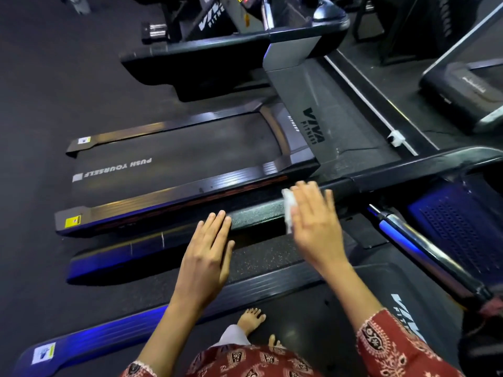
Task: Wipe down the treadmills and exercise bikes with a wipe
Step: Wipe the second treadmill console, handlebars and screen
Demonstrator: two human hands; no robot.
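Dark rubber floor (54,77) fills the left side. Two treadmills lie side by side on it. The far treadmill (177,153) has "PUSH YOURSELF" printed on its belt and a grey "VIVA FITNESS" hood at its head. The near treadmill (272,291) runs under the person, whose bare feet (251,318) stand on its belt. A chrome bar (424,240) slants across its right side.

A black handrail (258,213) of the near treadmill runs between the two machines, from the middle of the view up toward the right edge.

The right hand (315,221), blurred, lies over this rail with its fingers stretched out. It presses the wipe against the rail rather than clenching it, and the thumb is hidden. The left hand (206,257) is flat and relaxed, holding nothing – its fingertips touch the rail's near end.

The wipe (289,208) – white and crumpled – sits on the rail under the right palm, with one edge sticking out toward the left hand.
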